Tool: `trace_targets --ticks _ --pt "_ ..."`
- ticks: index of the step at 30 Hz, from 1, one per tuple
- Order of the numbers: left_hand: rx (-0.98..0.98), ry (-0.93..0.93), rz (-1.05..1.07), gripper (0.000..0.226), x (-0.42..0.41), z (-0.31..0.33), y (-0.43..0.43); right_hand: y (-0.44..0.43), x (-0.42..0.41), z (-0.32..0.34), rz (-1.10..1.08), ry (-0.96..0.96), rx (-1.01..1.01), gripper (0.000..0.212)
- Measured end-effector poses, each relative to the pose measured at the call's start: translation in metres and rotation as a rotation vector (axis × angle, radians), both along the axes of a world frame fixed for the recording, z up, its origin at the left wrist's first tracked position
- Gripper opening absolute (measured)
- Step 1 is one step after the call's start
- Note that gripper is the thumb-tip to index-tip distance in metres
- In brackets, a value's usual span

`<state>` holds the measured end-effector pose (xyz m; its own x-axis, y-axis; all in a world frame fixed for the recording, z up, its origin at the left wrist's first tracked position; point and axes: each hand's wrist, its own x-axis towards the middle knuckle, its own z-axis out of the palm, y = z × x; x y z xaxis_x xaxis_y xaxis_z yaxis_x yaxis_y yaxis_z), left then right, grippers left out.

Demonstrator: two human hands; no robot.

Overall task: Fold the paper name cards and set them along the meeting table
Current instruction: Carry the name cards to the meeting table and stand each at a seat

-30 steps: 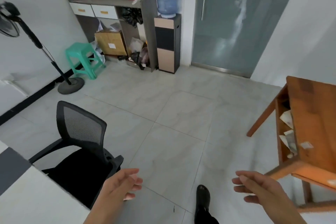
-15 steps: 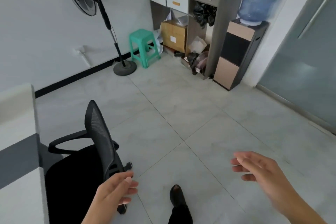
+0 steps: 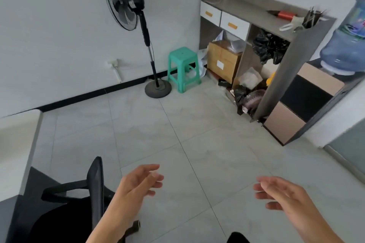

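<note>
left hand (image 3: 138, 185) empty, right hand (image 3: 282, 193) empty, office chair (image 3: 94, 189)

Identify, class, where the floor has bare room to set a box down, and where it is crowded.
Bare tiles run between the office chair and the grey cabinet, ahead of both empty hands (left hand, right hand). Crowded: the wall corner with the fan, the green stool, and the boxes and bags under the cabinet.

Bare left hand (image 3: 138, 185), bare right hand (image 3: 280, 193), sleeveless forearms, black shoe (image 3: 238, 238).
</note>
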<state>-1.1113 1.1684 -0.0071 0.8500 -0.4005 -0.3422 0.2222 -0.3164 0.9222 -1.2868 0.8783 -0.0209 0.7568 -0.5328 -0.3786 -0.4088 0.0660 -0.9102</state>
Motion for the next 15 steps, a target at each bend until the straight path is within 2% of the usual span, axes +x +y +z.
trace_targets --ticks 1,4,6,9,13,15 --pt "0.001 0.001 0.016 0.019 0.017 0.002 -0.009 -0.012 0.022 -0.002 0.022 0.012 0.008 0.052" --pt "0.026 0.007 0.119 0.016 0.07 -0.007 -0.027 -0.045 0.097 -0.013 0.092 0.016 0.051 0.041" --pt "0.058 0.026 0.2 0.02 0.105 -0.018 -0.037 -0.069 0.152 -0.024 0.164 0.027 0.034 0.053" --pt "0.103 0.075 0.301 0.015 0.155 -0.036 -0.057 -0.105 0.24 -0.036 0.249 0.032 0.019 0.012" --pt "0.079 0.092 0.388 0.018 0.216 -0.028 -0.082 -0.132 0.366 -0.036 0.426 0.06 -0.027 0.011" --pt "0.077 0.065 0.514 0.018 0.238 -0.028 -0.081 -0.135 0.43 -0.031 0.523 0.068 -0.045 0.01"
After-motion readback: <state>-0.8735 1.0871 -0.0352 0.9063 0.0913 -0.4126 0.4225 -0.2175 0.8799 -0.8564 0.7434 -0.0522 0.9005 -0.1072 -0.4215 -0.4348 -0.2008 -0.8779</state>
